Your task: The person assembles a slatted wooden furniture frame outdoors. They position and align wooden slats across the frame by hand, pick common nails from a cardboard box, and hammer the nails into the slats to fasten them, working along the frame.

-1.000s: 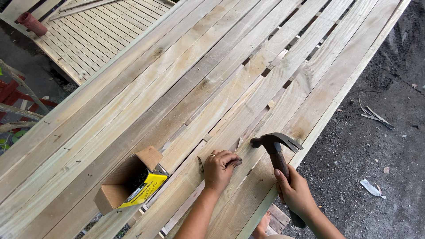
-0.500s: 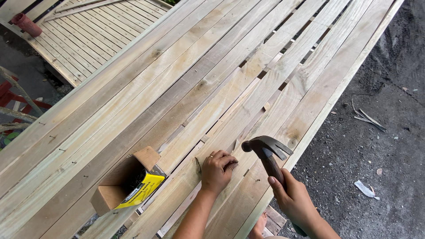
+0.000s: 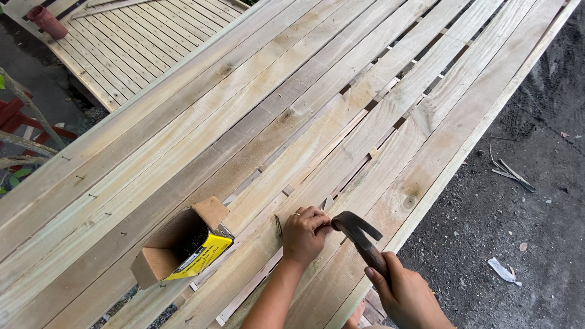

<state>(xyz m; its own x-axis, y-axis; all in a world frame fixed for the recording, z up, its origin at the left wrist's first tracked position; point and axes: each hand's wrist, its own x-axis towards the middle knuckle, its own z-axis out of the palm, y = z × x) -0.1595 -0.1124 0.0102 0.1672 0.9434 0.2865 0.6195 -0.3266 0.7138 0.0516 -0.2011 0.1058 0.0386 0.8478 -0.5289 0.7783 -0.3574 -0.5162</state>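
Right hand [image 3: 407, 295] grips the hammer [image 3: 359, 234] by its handle, long axis running near-right to far-left, head touching the left hand [image 3: 304, 234], which is pinched shut on the slats [image 3: 341, 122] right of an open nail box [image 3: 183, 247].

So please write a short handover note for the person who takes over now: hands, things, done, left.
Left hand: fingers pinched on the wooden slats, apparently steadying a nail, too small to see.
Right hand: grips the claw hammer, its head down beside the left fingertips.
Open cardboard box lies on the slats, left of the hands.
Done: some nails already stand in the far-left boards.
Left: nailing at this spot seems unfinished.
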